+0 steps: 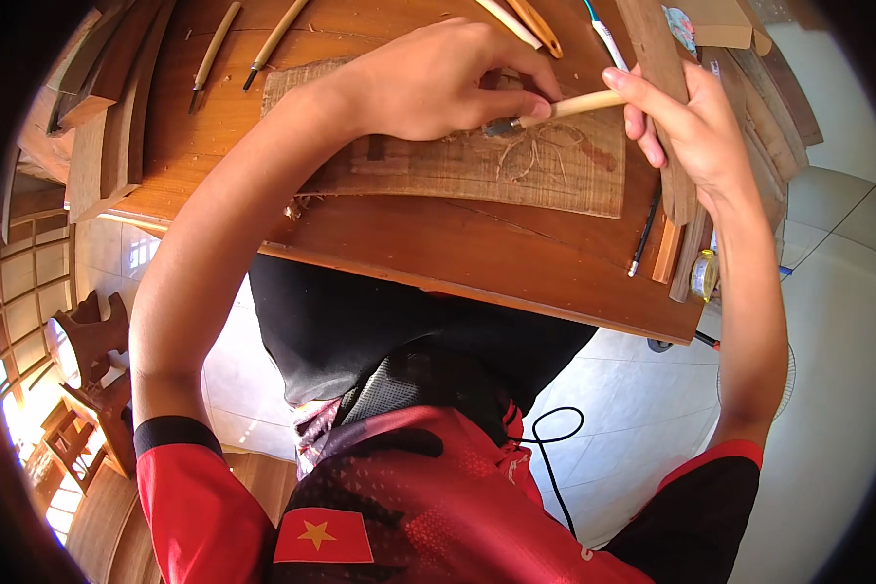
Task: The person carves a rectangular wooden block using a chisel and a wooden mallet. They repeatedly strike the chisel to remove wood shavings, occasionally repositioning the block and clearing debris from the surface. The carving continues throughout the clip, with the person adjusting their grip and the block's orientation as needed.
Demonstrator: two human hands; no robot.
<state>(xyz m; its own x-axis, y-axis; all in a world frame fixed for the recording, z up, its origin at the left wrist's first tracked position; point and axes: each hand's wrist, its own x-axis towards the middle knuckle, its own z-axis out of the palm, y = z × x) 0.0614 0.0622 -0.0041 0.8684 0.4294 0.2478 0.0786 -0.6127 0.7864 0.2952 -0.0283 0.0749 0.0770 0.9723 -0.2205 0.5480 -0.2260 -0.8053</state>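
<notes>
A wooden-handled carving tool [590, 102] with a dark tip lies over a brown board [380, 175] that bears carved curved lines and shavings. My left hand [457, 83] is closed in a pinch on the tool near its tip, its fingertips partly hiding it. My right hand [679, 127] grips the handle's rear end, its thumb along the top, over a long wooden slat [652, 29]. A pencil [644, 238] lies right of the board.
Carving tools [212, 54], a white pen-like tool [605, 39] and an oval-ended wooden tool [540, 24] lie on the table [457, 282]. Planks [112, 127] line both sides. A small yellow container [703, 275] sits at the right. A cable [555, 457] trails below.
</notes>
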